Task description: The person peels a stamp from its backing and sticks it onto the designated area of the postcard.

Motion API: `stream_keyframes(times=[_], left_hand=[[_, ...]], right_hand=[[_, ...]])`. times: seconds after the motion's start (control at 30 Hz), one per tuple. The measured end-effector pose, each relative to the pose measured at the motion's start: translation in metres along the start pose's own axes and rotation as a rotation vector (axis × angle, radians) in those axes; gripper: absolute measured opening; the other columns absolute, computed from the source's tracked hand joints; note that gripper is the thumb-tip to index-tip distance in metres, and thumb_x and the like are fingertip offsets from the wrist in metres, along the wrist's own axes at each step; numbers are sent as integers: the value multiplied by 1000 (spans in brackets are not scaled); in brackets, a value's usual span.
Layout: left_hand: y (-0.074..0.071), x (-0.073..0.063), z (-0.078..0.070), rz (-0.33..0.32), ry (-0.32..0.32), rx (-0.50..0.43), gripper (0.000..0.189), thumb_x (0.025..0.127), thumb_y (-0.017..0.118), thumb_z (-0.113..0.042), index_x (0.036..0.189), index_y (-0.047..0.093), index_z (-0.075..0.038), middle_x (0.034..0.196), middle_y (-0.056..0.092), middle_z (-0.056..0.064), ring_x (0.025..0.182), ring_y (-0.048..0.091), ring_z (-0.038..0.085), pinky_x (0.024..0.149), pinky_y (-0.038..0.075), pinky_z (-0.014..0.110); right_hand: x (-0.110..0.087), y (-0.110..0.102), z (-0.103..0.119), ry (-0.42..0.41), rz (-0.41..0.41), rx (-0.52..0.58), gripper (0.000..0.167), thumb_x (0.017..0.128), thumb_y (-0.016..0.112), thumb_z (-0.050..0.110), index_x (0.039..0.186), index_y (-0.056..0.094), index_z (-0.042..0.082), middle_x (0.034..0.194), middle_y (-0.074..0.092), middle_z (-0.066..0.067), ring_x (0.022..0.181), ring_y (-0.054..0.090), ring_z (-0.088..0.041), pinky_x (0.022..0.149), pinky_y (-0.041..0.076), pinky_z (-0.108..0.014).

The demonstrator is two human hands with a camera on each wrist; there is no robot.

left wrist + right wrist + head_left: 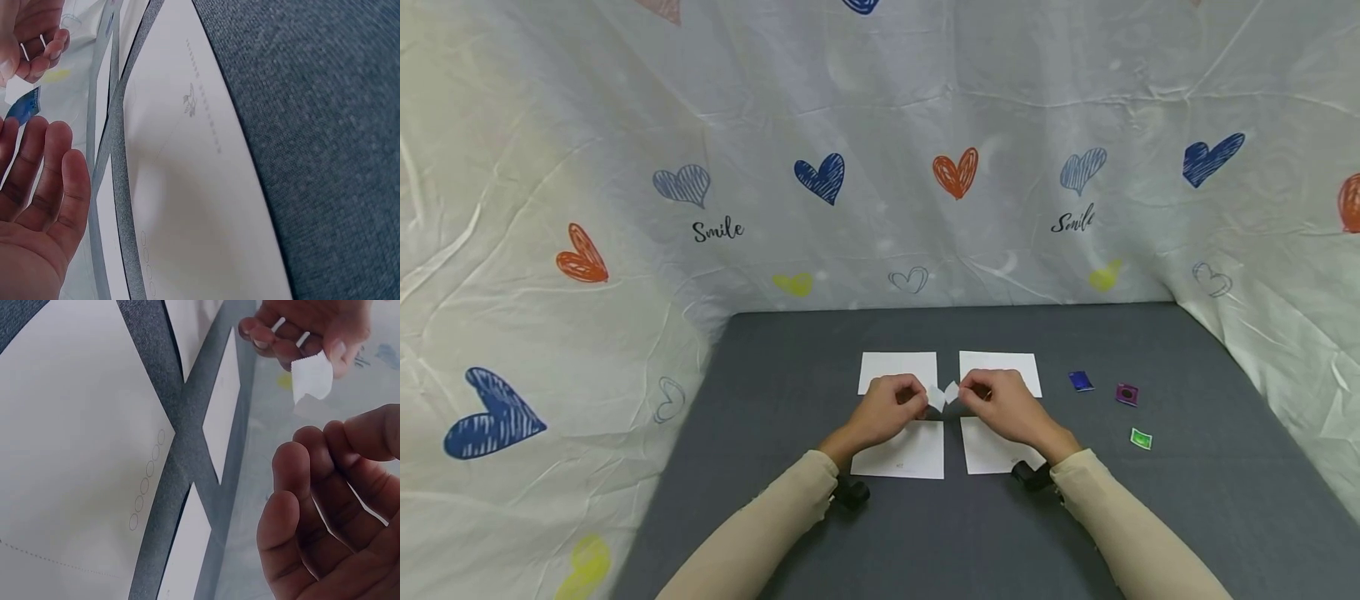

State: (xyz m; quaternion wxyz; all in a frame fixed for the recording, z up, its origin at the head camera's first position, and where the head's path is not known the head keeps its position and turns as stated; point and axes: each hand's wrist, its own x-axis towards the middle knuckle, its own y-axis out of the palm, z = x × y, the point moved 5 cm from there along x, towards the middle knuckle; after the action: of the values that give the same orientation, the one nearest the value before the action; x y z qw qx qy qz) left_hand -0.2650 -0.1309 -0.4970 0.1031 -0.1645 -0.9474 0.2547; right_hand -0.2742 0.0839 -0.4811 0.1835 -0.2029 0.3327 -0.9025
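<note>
Beige sleeves (752, 525) lead to left hand (883, 410) and right hand (1009, 407), fingers (76, 184) pinching scraps (936, 399), partly hiding white sheets (897, 368) near three packets (1127, 394).

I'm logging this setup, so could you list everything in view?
Table: one, dark grey, lower middle
Backdrop: one, whitish with coloured hearts, behind table
Sheets: four, white, two rows on table
Small flat pieces: three; blue, purple, green; right of sheets
Held scraps: count unclear, white and blue, above sheets
Sleeves: two, beige, lower middle
Wrist devices: two, black, at sleeve ends
Left grip: one, bare, over left sheets
Right grip: one, bare, over right sheets
</note>
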Motion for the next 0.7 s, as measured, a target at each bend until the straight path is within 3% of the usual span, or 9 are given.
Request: stream_keyframes(times=[0.7], left_hand=[[-7, -1, 6, -33, -33, -22, 14, 102, 65, -9, 94, 76, -11, 83, 76, 2, 74, 69, 11, 69, 56, 25]], right_hand=[[-2, -8, -6, 36, -31, -18, 15, 103, 68, 16, 96, 81, 12, 83, 75, 7, 73, 64, -6, 71, 53, -27]])
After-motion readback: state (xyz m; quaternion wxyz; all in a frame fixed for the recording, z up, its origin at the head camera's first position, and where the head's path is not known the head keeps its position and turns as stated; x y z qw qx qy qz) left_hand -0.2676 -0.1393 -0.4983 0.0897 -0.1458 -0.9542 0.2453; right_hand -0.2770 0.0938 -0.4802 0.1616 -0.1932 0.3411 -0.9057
